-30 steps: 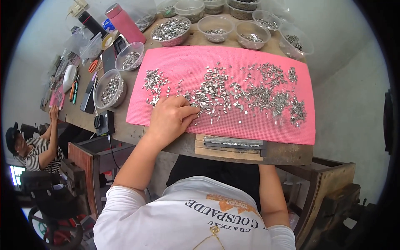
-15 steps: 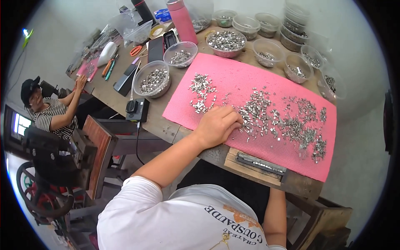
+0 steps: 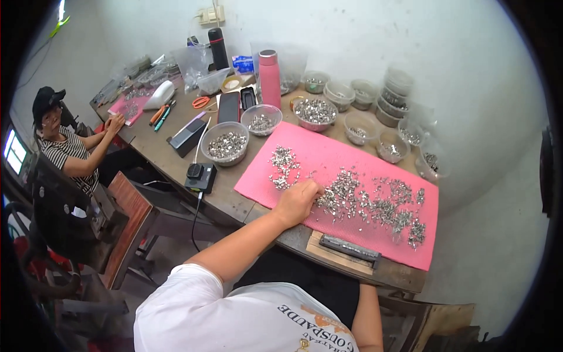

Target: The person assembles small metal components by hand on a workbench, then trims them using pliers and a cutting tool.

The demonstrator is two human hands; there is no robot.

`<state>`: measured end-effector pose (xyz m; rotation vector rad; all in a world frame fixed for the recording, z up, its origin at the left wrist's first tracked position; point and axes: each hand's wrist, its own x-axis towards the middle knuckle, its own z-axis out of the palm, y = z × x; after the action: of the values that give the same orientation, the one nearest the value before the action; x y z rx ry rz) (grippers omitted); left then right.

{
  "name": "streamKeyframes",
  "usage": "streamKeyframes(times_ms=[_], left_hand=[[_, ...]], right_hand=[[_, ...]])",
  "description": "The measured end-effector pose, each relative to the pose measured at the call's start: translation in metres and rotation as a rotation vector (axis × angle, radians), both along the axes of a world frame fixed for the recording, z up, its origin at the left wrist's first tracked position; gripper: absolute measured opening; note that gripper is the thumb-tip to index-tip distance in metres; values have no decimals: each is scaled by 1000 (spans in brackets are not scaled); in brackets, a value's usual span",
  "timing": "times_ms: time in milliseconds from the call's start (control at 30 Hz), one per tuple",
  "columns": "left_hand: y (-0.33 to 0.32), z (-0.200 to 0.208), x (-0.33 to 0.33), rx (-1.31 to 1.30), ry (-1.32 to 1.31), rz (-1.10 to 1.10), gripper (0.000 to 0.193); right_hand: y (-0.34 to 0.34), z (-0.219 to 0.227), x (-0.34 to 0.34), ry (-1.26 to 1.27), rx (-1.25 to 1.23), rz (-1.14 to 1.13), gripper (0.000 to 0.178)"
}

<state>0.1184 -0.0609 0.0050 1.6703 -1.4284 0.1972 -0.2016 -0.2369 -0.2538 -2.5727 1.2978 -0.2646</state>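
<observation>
My left hand rests on the pink textured mat, its fingers curled in at the left edge of the middle heap of small silvery metal pieces. Whatever the fingertips may hold is too small or hidden to make out. A smaller cluster of metal pieces lies beyond that hand, on the mat's left part. Thinner, pin-like metal bits are spread over the right part. My right forearm reaches up to the table's front edge, where the hand is hidden from view.
A dark slotted metal bar lies on a wooden block at the front edge. Clear tubs of metal pieces surround the mat's far side. A pink bottle, a phone and orange scissors stand or lie behind. A co-worker sits at left.
The whole view has tilted up, so the table sits lower and more wall shows. My left hand stays by the middle heap, its fingers more curled than before.
</observation>
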Motion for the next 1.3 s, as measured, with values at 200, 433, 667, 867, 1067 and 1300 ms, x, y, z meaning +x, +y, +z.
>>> streamKeyframes(times_ms=[200,433,667,867,1067,1300], left_hand=[[6,-7,-4,-30,-36,61,9],[2,-3,6,-80,-54,109,7],[7,3,23,-12,4,104,7],[6,-11,42,-34,15,44,10],[8,-10,47,45,120,93,9],[25,-9,62,27,199,117,8]], right_hand=[[-25,-11,-13,-4,-57,-36,46],[28,78,2,-226,107,-59,53],[68,81,4,-270,443,-408,56],[82,90,7,-455,674,-548,59],[91,90,-5,-682,839,-569,63],[124,-33,-62,-221,936,-249,58]])
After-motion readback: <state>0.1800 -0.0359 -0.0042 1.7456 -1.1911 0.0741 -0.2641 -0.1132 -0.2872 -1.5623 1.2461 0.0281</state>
